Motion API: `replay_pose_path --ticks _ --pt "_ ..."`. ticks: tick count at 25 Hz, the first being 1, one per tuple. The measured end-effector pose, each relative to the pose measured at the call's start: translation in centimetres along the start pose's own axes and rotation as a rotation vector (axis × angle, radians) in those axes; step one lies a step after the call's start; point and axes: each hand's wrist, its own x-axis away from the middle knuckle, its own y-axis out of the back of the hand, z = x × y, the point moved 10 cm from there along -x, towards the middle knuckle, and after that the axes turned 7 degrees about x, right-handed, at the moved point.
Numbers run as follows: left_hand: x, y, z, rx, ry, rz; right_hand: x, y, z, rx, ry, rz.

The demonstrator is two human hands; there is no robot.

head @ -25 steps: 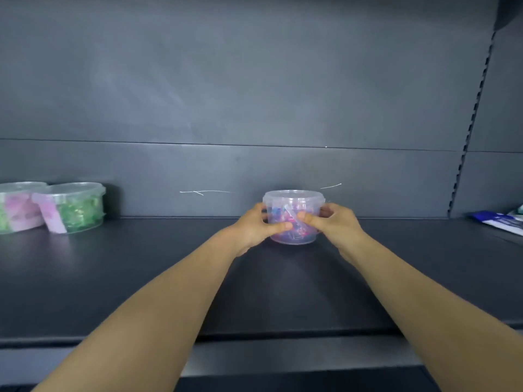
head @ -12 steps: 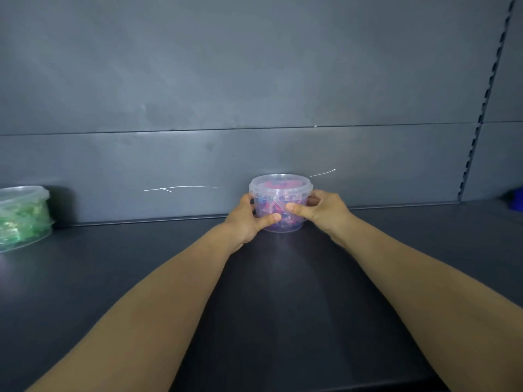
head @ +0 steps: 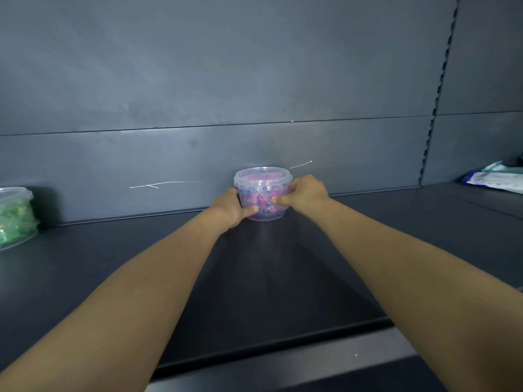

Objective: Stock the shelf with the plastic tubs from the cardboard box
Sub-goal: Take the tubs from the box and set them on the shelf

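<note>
Left grip [head: 229, 207] and right grip [head: 307, 192] both pinch the tub [head: 262, 185] — seat it flat on the shelf [head: 113, 264] (no tilt) before releasing.

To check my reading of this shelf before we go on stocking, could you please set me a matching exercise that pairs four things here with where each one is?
Things:
1. tub of pink and blue pieces
2. tub of green pieces
3. blue-and-white packet
4. white scratches

Places:
A. far right of the view
B. on the back panel
C. on the shelf, at the left edge of the view
D. gripped between the left hand and the right hand

Pairs: 1-D, 2-C, 3-A, 4-B.
</note>
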Motion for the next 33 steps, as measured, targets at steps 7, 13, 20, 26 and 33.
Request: replay_pose_path --ticks 7,13,20,26,33 --pt "8.4 2.2 -2.7 -0.641 -0.055 0.088 7.1 1.5 3.5 0.488 0.214 0.178" --pt "17.6 9.3 -7.3 -0.969 -0.116 -0.043 16.4 6.9 8.6 0.775 0.343 0.135" --pt "32.9 15.7 -10.3 -0.955 -0.117 -0.239 30.4 11.9 12.4 0.723 0.406 -0.03" --pt "50.2 15.6 -9.5 -0.895 -0.035 -0.297 44.7 12.8 11.3 0.596 0.433 0.008" --pt "68.1 9.2 -0.2 -0.832 0.154 -0.14 60.9 2.0 5.1 0.508 0.464 0.272"
